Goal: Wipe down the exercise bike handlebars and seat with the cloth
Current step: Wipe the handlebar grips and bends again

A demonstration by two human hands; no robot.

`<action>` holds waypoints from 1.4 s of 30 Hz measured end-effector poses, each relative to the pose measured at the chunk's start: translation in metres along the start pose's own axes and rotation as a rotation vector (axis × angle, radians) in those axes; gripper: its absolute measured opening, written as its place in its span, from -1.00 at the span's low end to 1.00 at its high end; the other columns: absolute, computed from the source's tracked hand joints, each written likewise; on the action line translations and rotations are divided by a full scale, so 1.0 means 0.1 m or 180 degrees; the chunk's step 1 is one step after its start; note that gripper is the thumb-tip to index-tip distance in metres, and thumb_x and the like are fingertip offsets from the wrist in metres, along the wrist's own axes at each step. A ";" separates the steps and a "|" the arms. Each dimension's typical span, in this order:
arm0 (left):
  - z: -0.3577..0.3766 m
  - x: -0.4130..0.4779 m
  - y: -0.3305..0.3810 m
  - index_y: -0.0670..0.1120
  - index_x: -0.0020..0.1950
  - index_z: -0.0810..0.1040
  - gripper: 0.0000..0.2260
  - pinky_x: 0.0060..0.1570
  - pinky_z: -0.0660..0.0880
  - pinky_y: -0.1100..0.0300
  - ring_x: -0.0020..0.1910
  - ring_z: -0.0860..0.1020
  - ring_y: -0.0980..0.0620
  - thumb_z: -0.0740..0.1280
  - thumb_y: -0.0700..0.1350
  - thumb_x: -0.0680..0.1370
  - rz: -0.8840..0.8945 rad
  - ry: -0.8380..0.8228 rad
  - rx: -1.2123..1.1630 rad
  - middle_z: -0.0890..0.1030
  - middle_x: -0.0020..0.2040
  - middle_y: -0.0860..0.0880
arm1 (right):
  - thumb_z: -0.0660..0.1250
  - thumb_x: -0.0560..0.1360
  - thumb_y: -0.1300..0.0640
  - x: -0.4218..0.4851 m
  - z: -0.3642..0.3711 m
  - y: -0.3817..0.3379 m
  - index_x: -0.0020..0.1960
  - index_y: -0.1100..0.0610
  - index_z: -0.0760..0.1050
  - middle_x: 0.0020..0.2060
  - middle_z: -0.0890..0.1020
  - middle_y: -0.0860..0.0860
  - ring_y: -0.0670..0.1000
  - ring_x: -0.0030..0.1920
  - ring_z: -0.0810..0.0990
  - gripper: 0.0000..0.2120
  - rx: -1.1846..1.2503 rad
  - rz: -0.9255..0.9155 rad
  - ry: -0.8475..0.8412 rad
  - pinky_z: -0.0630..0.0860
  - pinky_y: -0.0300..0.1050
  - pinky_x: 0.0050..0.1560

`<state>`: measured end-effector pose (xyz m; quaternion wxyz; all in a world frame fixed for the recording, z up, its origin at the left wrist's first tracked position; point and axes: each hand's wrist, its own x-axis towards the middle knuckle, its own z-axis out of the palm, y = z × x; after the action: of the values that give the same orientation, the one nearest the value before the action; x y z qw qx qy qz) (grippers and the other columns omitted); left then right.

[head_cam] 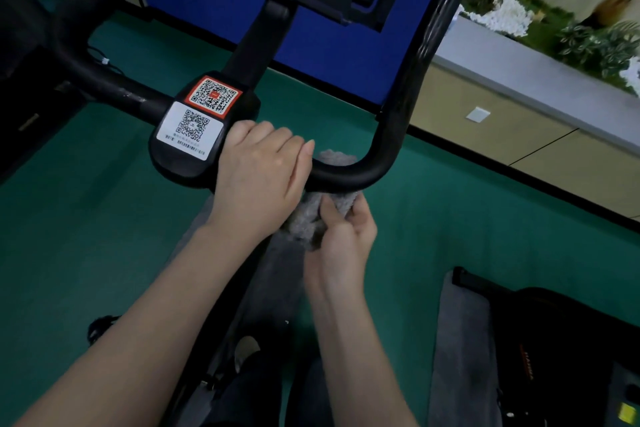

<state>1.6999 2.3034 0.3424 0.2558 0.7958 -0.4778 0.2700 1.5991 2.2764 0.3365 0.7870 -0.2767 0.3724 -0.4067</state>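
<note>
Cloth (305, 216) round handlebar (351, 175), pinched by R hand (343, 246), beside L hand (259, 177).

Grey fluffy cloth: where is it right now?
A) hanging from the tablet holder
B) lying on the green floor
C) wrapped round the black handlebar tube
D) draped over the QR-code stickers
C: the grey fluffy cloth shows both above and below the black handlebar tube, and the right hand grips it from underneath.
</note>
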 end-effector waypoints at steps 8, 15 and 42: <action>-0.02 0.01 0.01 -0.14 -0.27 0.52 -0.64 -0.06 0.33 0.02 -0.30 0.45 -0.10 0.09 -0.10 0.65 -0.0072 -0.0112 0.0065 0.53 -0.35 -0.06 | 0.16 0.54 0.48 -0.04 -0.18 -0.14 0.23 0.30 0.48 0.05 0.65 0.19 0.12 0.06 0.62 -0.69 -0.0214 0.0193 -0.0268 0.53 0.03 0.14; -0.02 0.02 0.10 -0.16 -0.28 0.55 -0.60 0.08 0.33 0.00 -0.27 0.47 -0.12 0.07 -0.09 0.65 -0.0185 -0.0174 0.0254 0.57 -0.36 -0.09 | 0.23 0.52 0.45 0.08 -0.16 -0.31 0.27 0.18 0.50 0.12 0.63 0.04 -0.02 0.16 0.60 -0.62 -0.1253 -0.1198 0.0656 0.52 -0.09 0.23; 0.17 0.13 0.71 -0.10 -0.44 0.48 -0.57 -0.17 0.35 0.08 -0.45 0.44 -0.05 0.14 -0.07 0.61 -0.0641 -0.0005 0.0502 0.50 -0.50 -0.02 | 0.21 0.36 0.64 1.12 -0.33 -1.12 0.23 0.40 0.51 0.18 0.57 0.21 0.13 0.18 0.37 -0.53 -0.4749 -0.4193 -0.1562 0.38 -0.02 0.30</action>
<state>1.6445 2.2548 0.3494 0.2180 0.8576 -0.3730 0.2790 1.5674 2.1196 0.3605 0.0893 -0.9209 0.1334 -0.3552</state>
